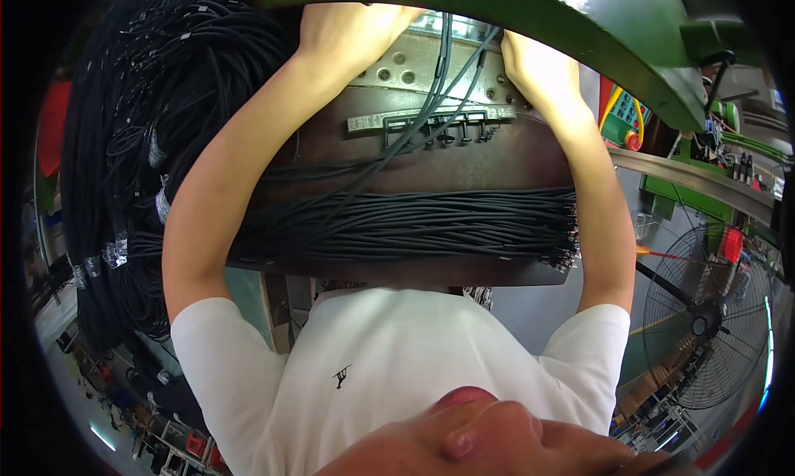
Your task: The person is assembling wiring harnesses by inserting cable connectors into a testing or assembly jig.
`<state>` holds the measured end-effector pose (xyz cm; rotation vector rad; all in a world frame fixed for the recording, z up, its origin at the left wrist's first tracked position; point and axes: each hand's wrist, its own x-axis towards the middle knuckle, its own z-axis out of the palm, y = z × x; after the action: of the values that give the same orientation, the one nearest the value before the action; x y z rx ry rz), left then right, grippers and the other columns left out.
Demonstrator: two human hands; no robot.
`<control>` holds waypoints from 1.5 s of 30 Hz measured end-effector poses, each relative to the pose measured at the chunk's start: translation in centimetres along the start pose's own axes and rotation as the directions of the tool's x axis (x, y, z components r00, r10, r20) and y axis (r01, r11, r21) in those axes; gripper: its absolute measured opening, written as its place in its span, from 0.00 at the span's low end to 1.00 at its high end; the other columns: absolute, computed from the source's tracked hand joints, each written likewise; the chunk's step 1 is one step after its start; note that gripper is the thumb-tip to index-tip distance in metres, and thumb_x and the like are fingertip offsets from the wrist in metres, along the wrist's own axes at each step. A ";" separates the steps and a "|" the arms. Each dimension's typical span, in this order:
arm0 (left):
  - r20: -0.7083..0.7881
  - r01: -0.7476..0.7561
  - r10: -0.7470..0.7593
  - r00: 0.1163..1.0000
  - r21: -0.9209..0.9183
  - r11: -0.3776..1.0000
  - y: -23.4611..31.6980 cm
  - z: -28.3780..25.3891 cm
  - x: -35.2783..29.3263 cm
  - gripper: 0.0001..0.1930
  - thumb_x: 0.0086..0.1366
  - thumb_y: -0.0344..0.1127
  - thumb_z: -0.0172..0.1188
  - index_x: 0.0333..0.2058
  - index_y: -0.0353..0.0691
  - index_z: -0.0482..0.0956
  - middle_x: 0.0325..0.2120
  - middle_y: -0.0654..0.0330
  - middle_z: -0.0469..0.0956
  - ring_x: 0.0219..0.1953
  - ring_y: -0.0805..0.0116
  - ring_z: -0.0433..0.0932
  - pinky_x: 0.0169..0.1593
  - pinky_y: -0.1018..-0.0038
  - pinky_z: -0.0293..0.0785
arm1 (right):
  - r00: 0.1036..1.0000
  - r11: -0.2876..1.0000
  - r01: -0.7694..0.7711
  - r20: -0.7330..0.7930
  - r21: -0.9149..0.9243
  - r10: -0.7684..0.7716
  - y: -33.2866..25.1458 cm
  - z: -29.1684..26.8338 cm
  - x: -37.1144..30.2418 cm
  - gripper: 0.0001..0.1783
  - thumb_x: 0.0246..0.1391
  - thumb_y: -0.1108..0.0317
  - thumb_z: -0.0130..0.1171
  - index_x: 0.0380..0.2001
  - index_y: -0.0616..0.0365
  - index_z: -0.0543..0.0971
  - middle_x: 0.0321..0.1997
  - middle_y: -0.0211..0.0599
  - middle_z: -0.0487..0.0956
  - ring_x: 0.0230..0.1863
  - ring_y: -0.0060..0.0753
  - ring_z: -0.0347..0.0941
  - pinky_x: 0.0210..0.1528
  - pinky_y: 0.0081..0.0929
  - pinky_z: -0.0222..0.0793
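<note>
My left hand (352,33) reaches up to the machine's metal plate (397,66), its fingers cut off from sight by the green machine frame. Across from it, my right hand (534,58) is at the plate's right side, and its fingers are hidden too. Several dark cables (439,83) run up between both hands. They cross over a metal bar with a row of small black runners and ends (431,122) lying on the brown tabletop (497,161). Nearer my body, a thick row of black cables (414,228) lies sideways, with small metal ends bunched at the right.
Big bundles of black cables (174,103) hang at the left, some tied with shiny wrap. The green machine frame (530,4) arches over the far side. To the right are a green control box with a red button (625,124), a metal rail (696,178) and a caged fan (704,314).
</note>
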<state>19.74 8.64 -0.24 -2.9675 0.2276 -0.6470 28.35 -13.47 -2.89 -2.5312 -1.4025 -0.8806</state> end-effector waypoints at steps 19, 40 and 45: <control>-0.165 -0.183 0.114 0.980 -0.509 0.841 -2.4 8.0 -1.0 0.05 0.57 0.32 0.57 0.29 0.38 0.80 0.24 0.56 0.79 0.27 0.60 0.77 0.31 0.68 0.73 | 0.999 0.999 0.015 0.037 0.041 -0.017 -0.4 0.7 0.1 0.08 0.49 0.63 0.58 0.24 0.55 0.80 0.19 0.39 0.77 0.19 0.43 0.73 0.22 0.36 0.70; -0.093 -0.120 0.098 0.991 -0.271 0.955 -1.8 8.4 -1.1 0.06 0.55 0.33 0.59 0.29 0.38 0.80 0.21 0.56 0.78 0.24 0.59 0.78 0.31 0.65 0.75 | 0.999 0.997 -0.039 0.015 0.062 0.038 1.1 1.0 -0.8 0.08 0.47 0.63 0.63 0.26 0.56 0.82 0.22 0.39 0.79 0.21 0.42 0.74 0.24 0.34 0.70; -0.262 -0.175 0.078 0.962 -0.371 0.912 -2.8 8.7 -1.6 0.08 0.56 0.35 0.59 0.31 0.38 0.80 0.25 0.55 0.79 0.27 0.59 0.78 0.33 0.64 0.75 | 0.991 0.973 -0.084 -0.079 0.217 0.103 0.4 1.5 -0.6 0.08 0.48 0.63 0.62 0.25 0.56 0.82 0.21 0.39 0.78 0.21 0.43 0.74 0.24 0.35 0.70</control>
<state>22.34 12.18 -8.41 -3.1975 0.6368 -1.0599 29.08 -13.61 -4.38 -2.3464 -1.2655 -0.7721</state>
